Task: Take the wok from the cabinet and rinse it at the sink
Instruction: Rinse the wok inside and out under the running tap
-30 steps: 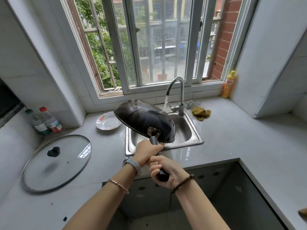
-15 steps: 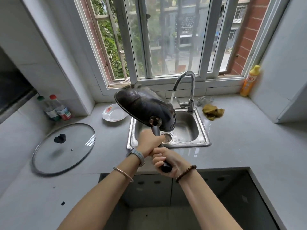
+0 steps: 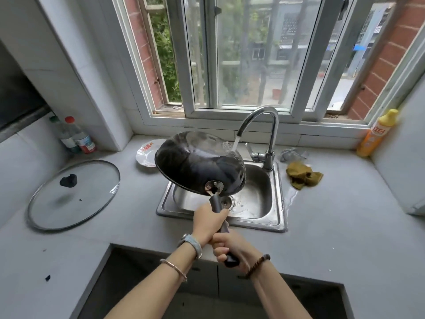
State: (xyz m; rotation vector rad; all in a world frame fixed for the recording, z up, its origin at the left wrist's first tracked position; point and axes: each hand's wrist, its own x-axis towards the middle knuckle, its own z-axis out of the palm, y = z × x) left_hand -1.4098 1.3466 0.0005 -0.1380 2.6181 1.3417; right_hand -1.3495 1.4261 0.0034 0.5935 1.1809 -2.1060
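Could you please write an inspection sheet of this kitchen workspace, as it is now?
Surface: grey countertop, wet patch right of the sink.
Job's things: wok tilted over the sink; the faucet stream hits its far rim.
Clutter: glass lid, plate, two bottles, yellow cloth, yellow detergent bottle.
Grippers: left hand and right hand both grip the wok handle.
Cables: nothing seen.
Surroundings: window behind the sink.
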